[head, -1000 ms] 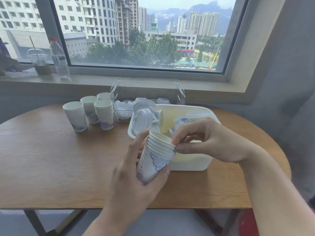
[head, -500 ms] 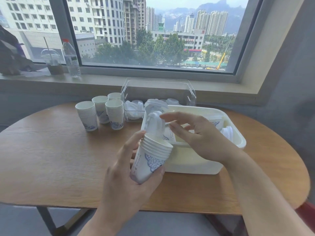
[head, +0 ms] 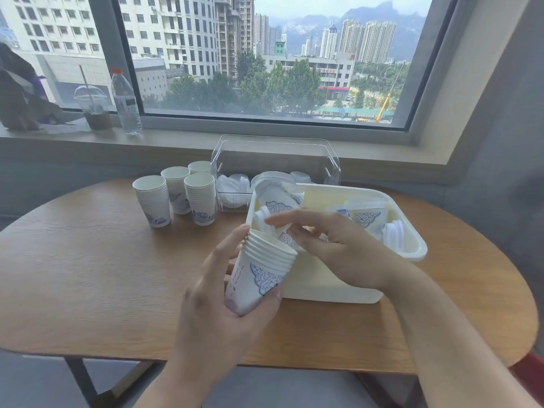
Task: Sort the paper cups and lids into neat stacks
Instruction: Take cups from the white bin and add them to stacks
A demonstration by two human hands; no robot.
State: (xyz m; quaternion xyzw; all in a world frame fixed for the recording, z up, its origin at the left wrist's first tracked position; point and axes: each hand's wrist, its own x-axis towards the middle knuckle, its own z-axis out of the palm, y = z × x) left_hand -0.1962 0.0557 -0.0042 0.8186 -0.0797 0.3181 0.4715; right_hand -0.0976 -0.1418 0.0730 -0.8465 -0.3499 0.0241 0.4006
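Left hand (head: 217,313) gripped 1 nested stack of paper cups (head: 260,275), tilted right, held above the near edge of the wooden table (head: 88,275), touching the near-left corner of the white tub (head: 332,287). About 6 rims showed in that held stack. Right hand (head: 338,248) reached left over the tub with fingers (head: 294,219) loosely extended, hovering at a loose cup; whether it touched or pinched it, cannot tell.

Inside the tub: at least 3 loose patterned cups (head: 279,201) lying tilted, plus 2 clusters of white lids (head: 393,234), 1 at the left wall, 1 at the right wall. Exact lid count unreadable.

Far left of the tub stood 4 upright cup stacks (head: 153,201), close together, the rightmost ones just beside the clear bin (head: 275,154). Clear bin sat behind the tub near the far table edge and held more white lids; number unclear.

Windowsill (head: 206,142) carried 1 water bottle (head: 126,104) and 1 domed plastic drink cup (head: 92,110), side by side, with 1 dark bag (head: 20,92) further left.

Open tabletop lay left of the held stack and near the stacks; a narrower strip lay right of the tub toward the rounded right edge. Tub's near wall sat back from the near table edge.
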